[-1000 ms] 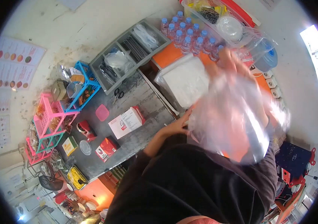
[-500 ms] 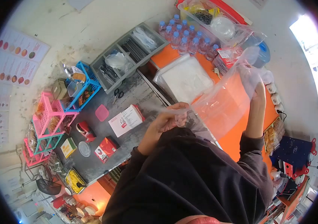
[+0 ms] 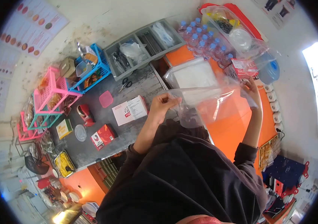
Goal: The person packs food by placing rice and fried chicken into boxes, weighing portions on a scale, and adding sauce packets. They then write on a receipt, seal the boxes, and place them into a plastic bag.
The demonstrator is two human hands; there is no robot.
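Observation:
A clear plastic bag (image 3: 215, 106) is stretched between my two hands, above the edge where the dark counter meets the orange one. At its left end, my left hand (image 3: 163, 105) pinches the film between thumb and fingers. My right hand (image 3: 251, 93) is raised at the other end, its fingers curled on the plastic. Behind the bag, a stack of white sheets in clear plastic (image 3: 194, 77) lies on the orange counter (image 3: 228, 140). Part of that stack shows through the film.
On the dark counter (image 3: 140, 93) are a white box (image 3: 130, 111), a red box (image 3: 104, 137), scissors (image 3: 126, 84) and a pink lid (image 3: 106, 99). A grey divided tray (image 3: 144, 48), several water bottles (image 3: 207, 43) and a clear bin (image 3: 233, 28) stand along the wall. Coloured baskets (image 3: 54, 93) are at left.
The plastic bag has come down from a slanted, raised position and is now spread nearly level. My right hand has lowered slightly, and the left has risen a little. The camera view has shifted.

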